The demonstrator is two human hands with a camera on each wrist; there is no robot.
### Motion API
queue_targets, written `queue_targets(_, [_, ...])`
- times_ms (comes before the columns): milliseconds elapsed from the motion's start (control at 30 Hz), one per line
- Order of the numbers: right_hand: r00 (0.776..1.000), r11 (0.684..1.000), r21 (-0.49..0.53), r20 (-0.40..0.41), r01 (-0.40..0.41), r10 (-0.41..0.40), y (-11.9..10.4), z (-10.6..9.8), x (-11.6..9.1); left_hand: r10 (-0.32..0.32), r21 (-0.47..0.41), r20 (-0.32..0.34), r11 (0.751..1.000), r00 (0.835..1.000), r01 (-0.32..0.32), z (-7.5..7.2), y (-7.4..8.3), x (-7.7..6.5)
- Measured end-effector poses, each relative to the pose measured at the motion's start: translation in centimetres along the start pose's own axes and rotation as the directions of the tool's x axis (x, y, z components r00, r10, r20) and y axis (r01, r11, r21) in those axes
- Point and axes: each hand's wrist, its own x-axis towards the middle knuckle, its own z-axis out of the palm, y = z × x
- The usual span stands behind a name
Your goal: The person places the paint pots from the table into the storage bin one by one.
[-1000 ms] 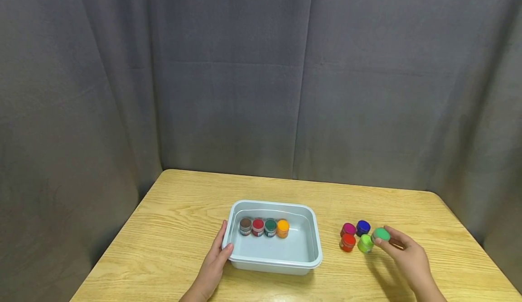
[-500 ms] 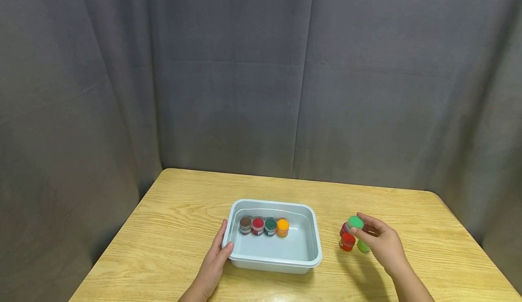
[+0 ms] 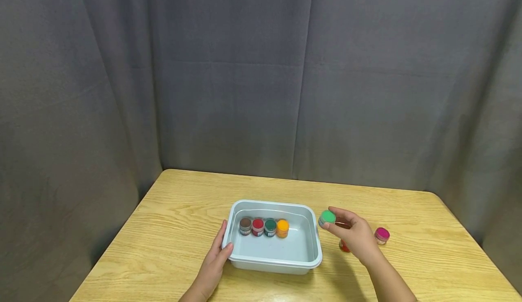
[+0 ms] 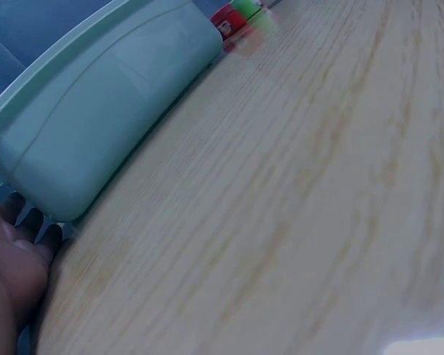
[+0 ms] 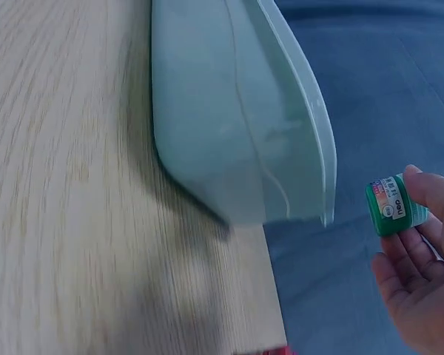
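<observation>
My left hand (image 3: 213,262) grips the left end of a pale grey-blue plastic tub (image 3: 269,263), its thumb over the near rim. In the left wrist view, the fingers (image 4: 31,224) curl at the tub's lower corner. Inside stand paint jars with brown (image 3: 245,225), red (image 3: 258,225), dark green (image 3: 270,226) and orange (image 3: 282,226) lids, lined up in a row. My right hand (image 3: 354,234) pinches a green-lidded paint jar (image 3: 327,218) between thumb and fingers, raised just right of the tub's rim. Its printed label (image 5: 390,201) shows in the right wrist view.
A red jar (image 3: 344,246) peeks out from beneath my right hand, and a magenta-lidded jar (image 3: 382,235) stands to its right on the wooden table (image 3: 187,202). Other jars there are hidden by the hand. Grey curtains (image 3: 228,89) enclose the table's back and sides.
My right hand has carried the green-lidded jar leftward from the jar cluster to the tub's right rim. A magenta-lidded jar now shows right of that hand. The left hand and tub have stayed put.
</observation>
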Motion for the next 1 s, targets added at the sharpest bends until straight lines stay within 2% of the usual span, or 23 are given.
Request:
queue_targets(600, [0.997,0.999,0.033,0.066,0.027,-0.029,-3.0,4.9,1.0,-0.007,0.03,-0.012,1.0,1.0,0.007,0.0,0.0,0.1])
queue_targets(1000, [0.976,0.992,0.099,0.198,0.074,-0.093,-3.6,9.2,2.2,0.011,-0.001,-0.01,1.0,1.0,-0.011,0.1,-0.1,0.1])
